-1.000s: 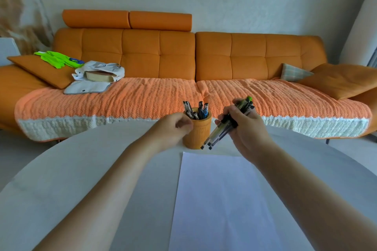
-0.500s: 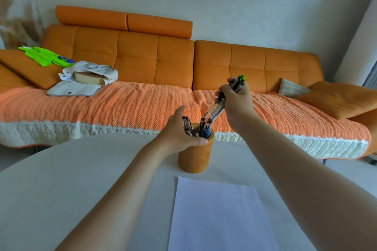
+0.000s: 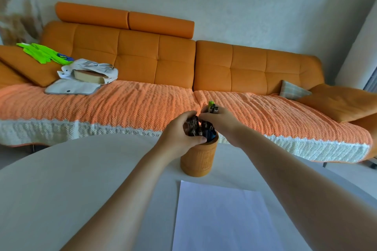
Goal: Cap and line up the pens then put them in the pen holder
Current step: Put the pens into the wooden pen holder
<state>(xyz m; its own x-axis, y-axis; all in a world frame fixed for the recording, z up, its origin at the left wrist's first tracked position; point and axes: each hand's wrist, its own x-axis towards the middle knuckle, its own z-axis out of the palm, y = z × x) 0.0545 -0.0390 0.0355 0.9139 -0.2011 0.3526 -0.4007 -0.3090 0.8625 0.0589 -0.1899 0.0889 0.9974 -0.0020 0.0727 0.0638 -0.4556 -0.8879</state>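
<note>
My right hand (image 3: pixel 219 119) grips a bundle of pens (image 3: pixel 212 107) over the pen holder (image 3: pixel 199 157), which stands on the surface (image 3: pixel 71 179); my left hand (image 3: pixel 179 132) is wrapped around the pens already standing at its rim. They look light, stiff and slick, so I'd pinch mid-barrel; blur hides whether every cap is on, I think

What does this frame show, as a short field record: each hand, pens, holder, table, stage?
left hand: gripping the rim of the pen holder, around pens already inside
right hand: closed on a bundle of pens, tips down in the holder
holder: upright on the table
paper sheet: flat, nearer than the holder, bare
stage: last bundle going in, not yet released
</note>
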